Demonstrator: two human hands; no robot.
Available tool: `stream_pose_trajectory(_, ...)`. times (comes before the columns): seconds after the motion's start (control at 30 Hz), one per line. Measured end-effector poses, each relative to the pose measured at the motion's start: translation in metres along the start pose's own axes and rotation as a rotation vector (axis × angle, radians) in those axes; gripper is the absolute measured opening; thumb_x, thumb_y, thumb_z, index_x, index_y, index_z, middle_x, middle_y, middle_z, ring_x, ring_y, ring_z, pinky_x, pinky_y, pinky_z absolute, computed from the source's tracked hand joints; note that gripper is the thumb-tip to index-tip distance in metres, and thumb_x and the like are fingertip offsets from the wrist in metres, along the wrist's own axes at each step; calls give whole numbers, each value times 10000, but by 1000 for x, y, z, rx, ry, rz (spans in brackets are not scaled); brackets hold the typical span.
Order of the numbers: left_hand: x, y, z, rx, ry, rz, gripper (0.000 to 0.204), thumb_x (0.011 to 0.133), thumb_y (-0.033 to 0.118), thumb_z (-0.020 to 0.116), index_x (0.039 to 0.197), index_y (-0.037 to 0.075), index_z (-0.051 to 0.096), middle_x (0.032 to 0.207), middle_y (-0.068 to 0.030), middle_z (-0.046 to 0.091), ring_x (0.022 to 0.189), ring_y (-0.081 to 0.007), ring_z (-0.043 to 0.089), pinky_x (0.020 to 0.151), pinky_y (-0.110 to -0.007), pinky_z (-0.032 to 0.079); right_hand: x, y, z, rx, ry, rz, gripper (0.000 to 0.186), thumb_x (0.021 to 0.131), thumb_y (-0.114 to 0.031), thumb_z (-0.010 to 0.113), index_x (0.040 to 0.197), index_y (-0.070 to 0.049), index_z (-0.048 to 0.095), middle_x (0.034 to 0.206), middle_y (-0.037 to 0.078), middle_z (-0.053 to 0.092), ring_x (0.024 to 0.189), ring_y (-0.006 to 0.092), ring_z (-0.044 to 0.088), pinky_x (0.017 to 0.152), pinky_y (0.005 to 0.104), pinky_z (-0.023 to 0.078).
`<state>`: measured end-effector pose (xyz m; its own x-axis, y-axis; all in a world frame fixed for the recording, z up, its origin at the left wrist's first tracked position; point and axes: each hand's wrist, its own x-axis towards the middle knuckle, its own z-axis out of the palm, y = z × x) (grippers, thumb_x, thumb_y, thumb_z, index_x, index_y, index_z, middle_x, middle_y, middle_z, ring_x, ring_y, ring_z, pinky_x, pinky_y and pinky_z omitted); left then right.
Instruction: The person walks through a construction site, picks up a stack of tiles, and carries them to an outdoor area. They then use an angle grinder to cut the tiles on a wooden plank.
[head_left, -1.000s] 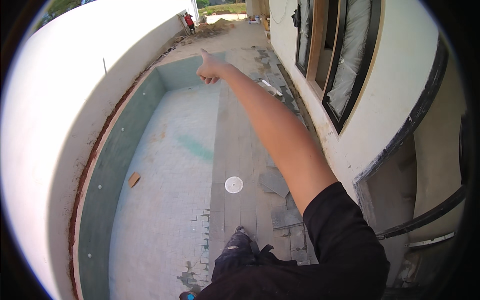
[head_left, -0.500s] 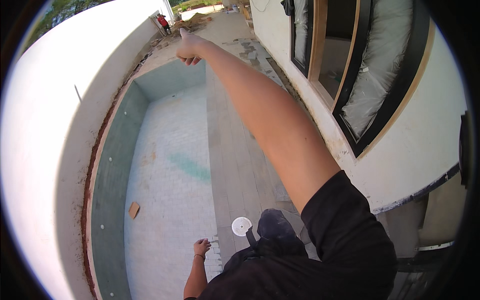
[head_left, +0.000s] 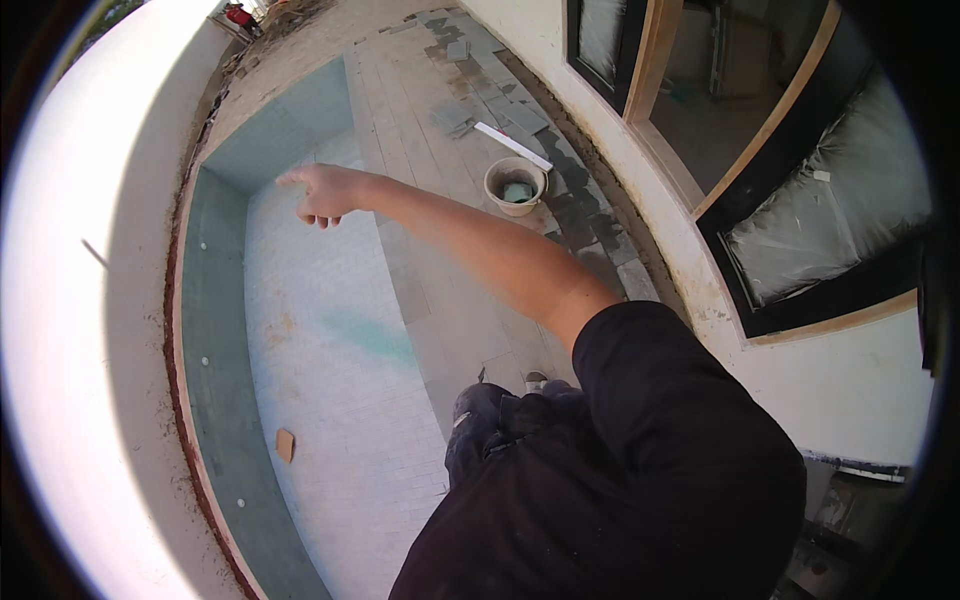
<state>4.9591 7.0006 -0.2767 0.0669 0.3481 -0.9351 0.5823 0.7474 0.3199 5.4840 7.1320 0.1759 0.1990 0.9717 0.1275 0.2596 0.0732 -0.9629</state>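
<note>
My bare right arm reaches out across the view from a black sleeve. At its end my right hand (head_left: 333,194) points toward the left with the index finger stretched out. The other fingers hang loosely bent, and nothing is held. From this view the hand lies over the tiled pool basin (head_left: 350,470), which has a pale floor with a green smear and green-grey walls. A small brown piece (head_left: 285,445) lies on the basin floor. My left hand is out of view.
On the paved deck (head_left: 440,250) stands a bucket (head_left: 515,187) with greenish stuff inside, beside a long white bar (head_left: 513,146) and loose grey tiles (head_left: 452,117). A white wall with plastic-covered window frames (head_left: 830,200) runs along the right. Far off is a person in red (head_left: 241,18).
My right hand has swung left and down in the view, still pointing. My left hand has gone out of sight. The view has shifted, bringing in the bucket and white bar.
</note>
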Motion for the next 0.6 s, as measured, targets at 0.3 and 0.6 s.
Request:
stream_pose_trajectory(0.3, 146, 300, 46, 513, 31, 199, 259, 897, 274, 561, 1055, 82, 633, 1003, -130, 672, 893, -261, 665, 760, -342, 528, -13, 429, -56, 274, 1, 917, 477, 805, -169, 651, 1246, -11, 558, 835, 111, 669, 620, 182, 637, 515, 302, 510)
stream_pose_trajectory(0.6, 216, 806, 171, 185, -23, 350, 363, 909, 249, 611, 1157, -8, 551, 986, -136, 665, 844, -235, 667, 669, -336, 520, -38, 549, -258, 234, 726, 1513, 168, 823, -174, 624, 863, -14, 655, 713, 100, 637, 557, 190, 606, 482, 333, 493)
